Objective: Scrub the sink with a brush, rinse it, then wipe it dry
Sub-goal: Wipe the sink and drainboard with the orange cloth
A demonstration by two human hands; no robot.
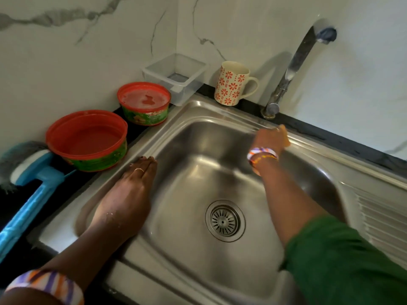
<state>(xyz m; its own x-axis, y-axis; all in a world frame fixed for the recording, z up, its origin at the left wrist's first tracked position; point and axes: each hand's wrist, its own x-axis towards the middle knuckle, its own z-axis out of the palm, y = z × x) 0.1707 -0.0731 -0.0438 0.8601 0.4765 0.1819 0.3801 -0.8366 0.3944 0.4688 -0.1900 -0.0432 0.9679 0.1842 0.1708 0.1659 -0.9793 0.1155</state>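
The stainless steel sink (189,179) fills the middle of the view, with its round drain strainer (225,220) in the basin floor. My left hand (130,190) rests flat on the sink's left rim, fingers straight and together. My right hand (269,137) reaches to the far rim just below the tap (295,62). It is blurred, with an orange tint at its far edge, so its fingers are hard to read. No water runs from the tap. A blue-handled brush (41,175) with a white head and grey bristles lies on the dark counter at the left.
Two red-rimmed green tubs (88,139) (144,102) stand on the counter left of the sink. A clear plastic box (176,75) and a flowered mug (233,84) sit against the marble wall. The ribbed drainboard (381,219) lies to the right.
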